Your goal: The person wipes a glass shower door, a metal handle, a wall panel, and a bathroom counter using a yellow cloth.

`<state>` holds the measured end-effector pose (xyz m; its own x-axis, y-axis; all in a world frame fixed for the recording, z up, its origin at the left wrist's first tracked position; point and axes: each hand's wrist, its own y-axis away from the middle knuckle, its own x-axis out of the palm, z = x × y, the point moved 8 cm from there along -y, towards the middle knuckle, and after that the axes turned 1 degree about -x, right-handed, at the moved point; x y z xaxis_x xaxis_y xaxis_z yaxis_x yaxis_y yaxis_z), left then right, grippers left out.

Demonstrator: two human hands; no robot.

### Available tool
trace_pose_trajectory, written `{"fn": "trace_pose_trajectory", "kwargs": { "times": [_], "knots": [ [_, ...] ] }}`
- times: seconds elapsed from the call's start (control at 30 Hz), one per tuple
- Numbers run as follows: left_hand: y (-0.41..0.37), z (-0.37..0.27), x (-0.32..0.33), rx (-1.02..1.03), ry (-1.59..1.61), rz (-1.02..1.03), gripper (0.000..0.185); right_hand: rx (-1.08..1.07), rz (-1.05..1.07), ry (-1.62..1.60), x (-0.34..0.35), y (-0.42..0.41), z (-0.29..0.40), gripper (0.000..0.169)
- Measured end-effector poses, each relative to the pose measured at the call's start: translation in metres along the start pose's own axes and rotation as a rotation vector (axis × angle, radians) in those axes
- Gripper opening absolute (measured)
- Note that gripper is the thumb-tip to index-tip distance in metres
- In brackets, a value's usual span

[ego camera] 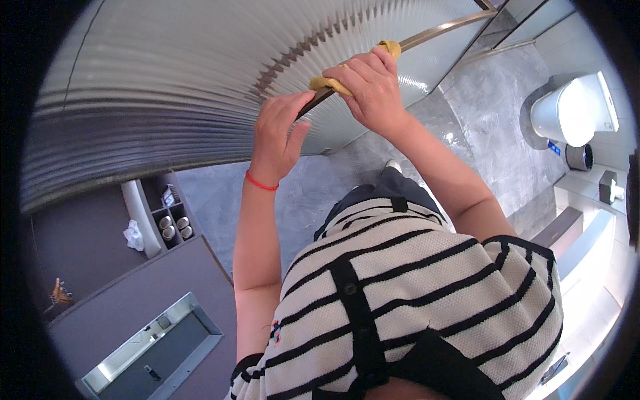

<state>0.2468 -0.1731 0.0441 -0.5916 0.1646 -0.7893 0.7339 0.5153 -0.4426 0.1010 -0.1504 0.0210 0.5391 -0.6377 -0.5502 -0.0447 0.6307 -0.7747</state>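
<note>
My right hand (376, 90) is closed over a yellow cloth (330, 85) wrapped around a brown metal bar (435, 35). The bar runs along a ribbed glass panel (200, 65), which shows its dark, wavy reflection. Lower on the bar, my left hand (280, 130) rests against it with the fingers extended and the thumb standing apart. No cloth shows in that hand, and its palm side is partly hidden. A red cord bracelet (262, 181) circles the left wrist.
Grey floor (210, 200) lies beneath me. At the right are a white toilet (565, 112), a dark bin (579, 156) and a tissue box (608, 186). A grey cabinet (150, 295) stands at the lower left, with several cans (175, 227) in an organizer and a crumpled white bag (133, 235) nearby.
</note>
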Motion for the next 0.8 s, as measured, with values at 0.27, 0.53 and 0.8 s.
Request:
{"fn": "trace_pose_trajectory", "kwargs": {
  "times": [0.27, 0.53, 0.8],
  "knots": [
    [0.003, 0.002, 0.001, 0.045, -0.072, 0.244, 0.045, 0.009, -0.079, 0.024, -0.003, 0.003, 0.004, 0.027],
    [0.015, -0.007, -0.011, 0.318, -0.195, 0.478, 0.052, 0.143, -0.306, 0.096, -0.001, 0.017, 0.018, 0.023],
    [0.045, -0.018, -0.082, 0.608, -0.83, 0.416, 0.048, 1.025, -0.888, -0.666, 0.09, 0.105, 0.137, 0.032]
  ]
}}
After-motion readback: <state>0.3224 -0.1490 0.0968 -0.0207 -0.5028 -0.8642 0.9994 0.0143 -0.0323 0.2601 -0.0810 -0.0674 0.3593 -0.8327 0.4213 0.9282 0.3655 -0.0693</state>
